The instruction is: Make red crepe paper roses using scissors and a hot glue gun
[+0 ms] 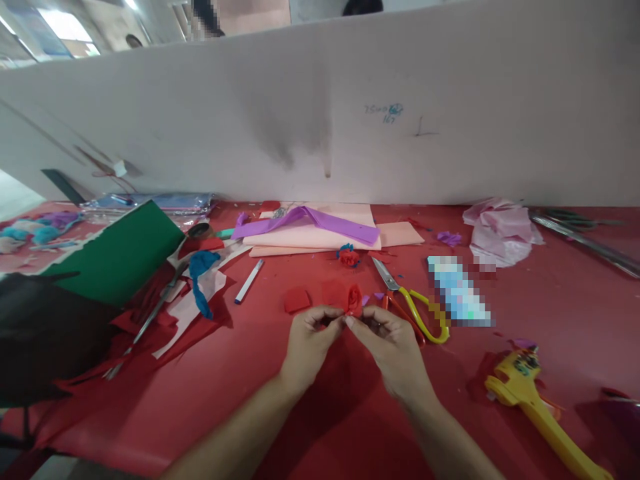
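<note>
Both my hands meet over the red table (260, 400), pinching a small red crepe-paper flower (354, 301) at its base. My left hand (310, 340) grips it from the left with thumb and fingertips. From the other side, the fingers of my right hand (393, 347) close on the same flower. Just beyond lie a red paper piece (297, 301) and another red scrap (331, 291). Scissors with yellow and red handles (417, 313) rest right of my right hand. A small red and blue paper flower (349, 255) sits farther back.
A white marker (249, 281) lies to the left. Peach paper (320, 233) carries a folded purple strip (305, 223). On the right are a blurred-out rectangle (459, 291), a yellow hot glue gun (535, 400) and crumpled pink paper (500, 230). Green paper (120, 247) and a blue strip (201, 283) lie left. A white partition (200, 127) stands behind.
</note>
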Demonstrator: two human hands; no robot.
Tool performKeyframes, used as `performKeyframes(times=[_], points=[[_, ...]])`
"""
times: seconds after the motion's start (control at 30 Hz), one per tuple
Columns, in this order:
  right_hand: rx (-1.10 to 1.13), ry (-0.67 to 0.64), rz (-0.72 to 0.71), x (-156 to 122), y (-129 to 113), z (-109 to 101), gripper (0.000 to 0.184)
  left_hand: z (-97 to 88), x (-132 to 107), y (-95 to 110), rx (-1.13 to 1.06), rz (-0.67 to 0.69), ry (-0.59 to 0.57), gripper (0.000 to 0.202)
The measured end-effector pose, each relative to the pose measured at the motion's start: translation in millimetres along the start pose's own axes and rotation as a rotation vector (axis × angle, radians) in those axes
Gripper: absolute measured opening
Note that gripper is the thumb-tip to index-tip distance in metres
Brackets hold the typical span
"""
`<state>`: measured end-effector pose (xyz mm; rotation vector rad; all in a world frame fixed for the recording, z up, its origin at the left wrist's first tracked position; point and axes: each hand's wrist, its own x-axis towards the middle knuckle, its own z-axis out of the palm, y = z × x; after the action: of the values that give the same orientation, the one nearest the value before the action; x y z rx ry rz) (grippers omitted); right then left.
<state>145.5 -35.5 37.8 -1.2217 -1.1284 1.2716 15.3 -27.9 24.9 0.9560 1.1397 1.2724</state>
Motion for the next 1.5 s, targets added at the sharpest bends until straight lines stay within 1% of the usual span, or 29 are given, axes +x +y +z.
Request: performKeyframes(times=[0.1, 0.33, 0.5, 0.67, 0.77, 0.87, 1.0, 1.17, 1.27, 1.37, 1.5], points=[[-0.065, 0.027, -0.027, -1, -2, 1, 0.016, -0.3, 0, 3, 0.126, 0.056, 0.018, 0.005], [-0.113, 0.05, -0.034, -2, -5, 3, 0.016, 0.4, -2, 6, 0.244, 0.13, 0.021, 0.005], [-0.103, 0.044, -0.025, -2, -6, 3, 0.02, 2.0, -4, 10, 0.257, 0.169, 0.019, 0.006], [-0.036, 0.06, 0.028, -1, -2, 4, 0.029, 2.3, -5, 8, 0.251, 0.194, -0.023, 0.009], [0.094, 0.072, 0.081, 1, -1, 6, 0.029, 1.9, -5, 5, 0.174, 0.145, -0.035, 0.008], [0.199, 0.085, 0.081, 1, 1, 8, 0.027, 2.6, -4, 1, 0.004, 0.049, -0.045, 0.007], [0.275, 0.095, 0.112, 2, 7, 9, 0.029, 4.1, -4, 0, -0.21, -0.046, -0.029, 0.012], [0.34, 0.075, 0.154, 2, 6, 9, 0.029, 2.8, -4, 4, -0.315, -0.146, -0.006, 0.017], [0.309, 0.023, 0.132, 3, 3, 8, 0.026, 2.2, -3, 8, -0.342, -0.182, -0.035, 0.015], [0.213, -0.004, 0.088, 6, 4, 6, 0.023, 2.6, -2, 12, -0.338, -0.201, -0.078, 0.013], [0.079, -0.02, 0.048, 8, 6, 4, 0.022, 2.3, 0, 12, -0.327, -0.215, -0.063, 0.013]])
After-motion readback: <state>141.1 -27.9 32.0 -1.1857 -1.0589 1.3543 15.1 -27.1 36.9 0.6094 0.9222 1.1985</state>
